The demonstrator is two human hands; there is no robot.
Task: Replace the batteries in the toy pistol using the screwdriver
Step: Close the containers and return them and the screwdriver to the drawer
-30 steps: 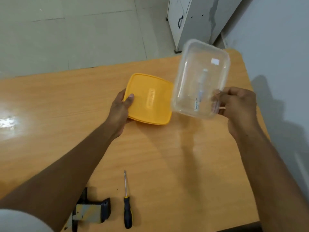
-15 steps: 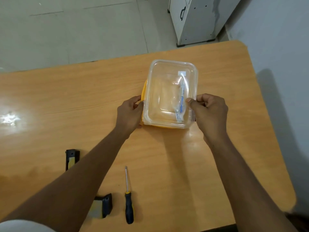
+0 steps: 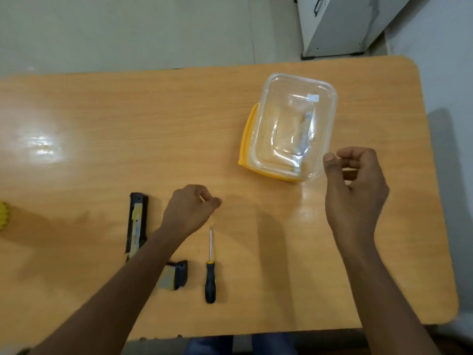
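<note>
A clear plastic container sits upside down on its yellow lid at the right of the table, with what looks like a battery inside. The black and yellow toy pistol lies near the front left; my left forearm hides its middle, and its grip shows beside the arm. A black-handled screwdriver lies just right of it. My left hand hovers above the screwdriver tip, fingers loosely curled, holding nothing. My right hand is off the container's near right corner, fingers loosely curled and empty.
The wooden table ends at a rounded right corner next to a wall. A small yellow object shows at the left edge. A grey cabinet stands on the floor behind the table.
The container went from tilted in my right hand to set upside down on the lid. Both hands have let go and drawn back toward me, the left toward the screwdriver.
</note>
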